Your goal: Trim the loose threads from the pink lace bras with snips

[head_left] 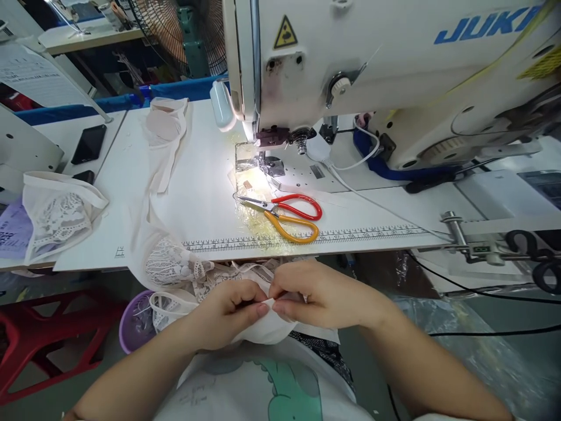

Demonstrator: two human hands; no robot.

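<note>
Pinching soft pale fabric [263, 330] w/ lace edge: left hand [228, 313] & right hand [322, 295].

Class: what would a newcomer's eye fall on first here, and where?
The white sewing machine fills the upper right, its light glaring on the table. Red and orange scissors lie in front. At the bottom centre, the left hand and right hand pinch pale lace-edged fabric.

Both forearms angle inward from the lower corners; the left hand [228, 310] and right hand [324, 295] meet at the fingertips (knuckles up), thumbs and forefingers apparently pinched closed, wrists held low.
</note>
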